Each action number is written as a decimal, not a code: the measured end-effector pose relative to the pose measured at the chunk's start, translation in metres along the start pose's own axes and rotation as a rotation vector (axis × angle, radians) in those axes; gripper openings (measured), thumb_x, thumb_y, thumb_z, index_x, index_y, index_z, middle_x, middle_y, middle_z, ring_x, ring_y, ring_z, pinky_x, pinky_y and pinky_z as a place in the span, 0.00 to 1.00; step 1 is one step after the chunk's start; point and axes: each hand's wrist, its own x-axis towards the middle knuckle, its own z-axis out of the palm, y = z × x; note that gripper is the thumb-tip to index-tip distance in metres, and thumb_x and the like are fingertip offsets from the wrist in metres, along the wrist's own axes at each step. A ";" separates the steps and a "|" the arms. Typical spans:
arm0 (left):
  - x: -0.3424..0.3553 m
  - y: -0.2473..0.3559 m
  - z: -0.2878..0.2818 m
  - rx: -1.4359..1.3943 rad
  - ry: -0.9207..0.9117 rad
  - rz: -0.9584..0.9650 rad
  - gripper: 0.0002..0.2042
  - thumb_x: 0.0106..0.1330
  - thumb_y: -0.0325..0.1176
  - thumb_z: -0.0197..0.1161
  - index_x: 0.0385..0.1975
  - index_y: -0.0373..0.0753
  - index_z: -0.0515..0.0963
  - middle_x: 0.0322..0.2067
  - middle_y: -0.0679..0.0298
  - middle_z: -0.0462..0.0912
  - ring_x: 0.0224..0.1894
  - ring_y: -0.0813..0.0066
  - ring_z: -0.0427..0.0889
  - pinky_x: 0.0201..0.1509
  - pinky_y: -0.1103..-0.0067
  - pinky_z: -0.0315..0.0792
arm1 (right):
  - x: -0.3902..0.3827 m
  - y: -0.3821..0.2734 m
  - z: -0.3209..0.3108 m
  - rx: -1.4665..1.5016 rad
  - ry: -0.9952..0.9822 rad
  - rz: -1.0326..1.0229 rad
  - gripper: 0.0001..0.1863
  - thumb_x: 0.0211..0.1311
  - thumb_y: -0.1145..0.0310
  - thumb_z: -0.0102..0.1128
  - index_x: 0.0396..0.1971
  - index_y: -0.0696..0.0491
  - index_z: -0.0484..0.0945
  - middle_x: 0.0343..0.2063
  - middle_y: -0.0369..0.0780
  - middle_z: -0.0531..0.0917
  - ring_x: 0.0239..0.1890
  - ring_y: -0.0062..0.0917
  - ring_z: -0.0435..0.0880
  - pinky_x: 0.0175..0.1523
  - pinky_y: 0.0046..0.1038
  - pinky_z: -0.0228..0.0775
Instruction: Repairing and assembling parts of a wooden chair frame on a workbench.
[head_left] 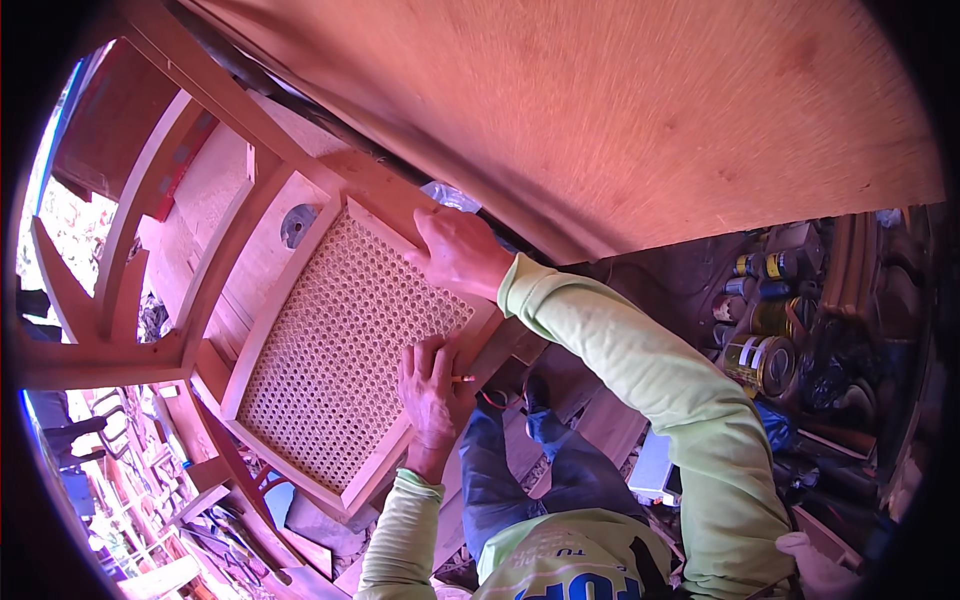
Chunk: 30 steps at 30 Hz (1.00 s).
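Apparently capped or shut, a large golden tin point(765, 362) and several smaller tins point(781, 264) are crowded together on the right; their contents cannot be seen. Beside them slumps a crinkled black plastic bag point(836, 362), its inside hidden too.

On the left, a wooden furniture frame point(238, 212) with curved, smooth slats surrounds the view of a pale board point(232, 268), where a grey disc point(297, 226) with a central hole lies. Overhead slants a broad plywood sheet point(650, 120), fine-grained and reddish. Wooden planks point(590, 440) lie underfoot, and wood pieces clutter the bright lower left.

At the centre, before the person, sits the cane panel point(325, 345): cream open weave, dotted with small regular holes, inside a wooden border.

The right hand point(458, 250) lies over the panel's upper right edge, thumb and fingers apart. The left hand point(428, 395) bends its fingers close together over the lower right part, beside a small orange stick point(463, 379). Whether either is clamped on the border, I cannot tell.
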 end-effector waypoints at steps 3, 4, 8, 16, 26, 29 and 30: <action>0.000 0.001 -0.001 0.003 0.009 0.001 0.17 0.58 0.24 0.69 0.49 0.38 0.85 0.45 0.57 0.81 0.45 0.52 0.81 0.48 0.61 0.76 | -0.007 -0.006 -0.007 -0.010 -0.099 0.012 0.19 0.63 0.59 0.73 0.36 0.59 0.76 0.30 0.55 0.85 0.39 0.54 0.87 0.45 0.52 0.80; 0.000 0.000 -0.002 0.004 0.019 0.003 0.16 0.59 0.24 0.69 0.49 0.38 0.85 0.44 0.57 0.81 0.45 0.53 0.81 0.48 0.61 0.76 | -0.009 -0.008 -0.010 -0.018 -0.167 0.026 0.17 0.63 0.61 0.72 0.35 0.59 0.76 0.31 0.54 0.86 0.40 0.54 0.87 0.45 0.54 0.79; 0.001 -0.001 -0.002 0.005 0.013 -0.004 0.15 0.62 0.25 0.69 0.49 0.38 0.85 0.44 0.58 0.81 0.44 0.53 0.81 0.48 0.62 0.76 | -0.032 0.014 -0.026 0.051 -0.107 0.083 0.13 0.58 0.66 0.72 0.34 0.57 0.78 0.30 0.50 0.85 0.36 0.49 0.86 0.44 0.49 0.78; 0.001 -0.002 0.001 -0.011 0.027 0.010 0.12 0.65 0.27 0.70 0.48 0.39 0.86 0.43 0.58 0.82 0.44 0.54 0.82 0.47 0.63 0.76 | -0.073 0.060 -0.058 0.701 -0.575 0.647 0.23 0.65 0.67 0.78 0.50 0.67 0.78 0.35 0.45 0.86 0.27 0.25 0.87 0.27 0.28 0.80; 0.000 -0.001 -0.001 -0.002 0.017 -0.003 0.12 0.65 0.26 0.70 0.49 0.39 0.86 0.42 0.58 0.82 0.43 0.54 0.82 0.47 0.62 0.76 | -0.083 0.056 -0.049 0.850 -0.643 0.714 0.21 0.67 0.64 0.78 0.49 0.64 0.81 0.36 0.43 0.87 0.26 0.23 0.88 0.28 0.26 0.82; 0.000 -0.002 0.000 0.003 0.021 0.009 0.13 0.65 0.26 0.70 0.49 0.39 0.86 0.42 0.57 0.82 0.43 0.54 0.82 0.47 0.62 0.76 | -0.086 0.058 -0.046 0.847 -0.610 0.706 0.20 0.67 0.64 0.78 0.47 0.63 0.80 0.35 0.42 0.87 0.25 0.23 0.87 0.27 0.26 0.81; 0.000 -0.002 0.001 0.003 0.021 0.010 0.13 0.65 0.26 0.70 0.49 0.39 0.86 0.42 0.57 0.82 0.43 0.53 0.82 0.46 0.62 0.76 | -0.087 0.058 -0.046 0.848 -0.609 0.705 0.20 0.67 0.64 0.78 0.47 0.63 0.80 0.35 0.42 0.87 0.25 0.23 0.87 0.27 0.26 0.81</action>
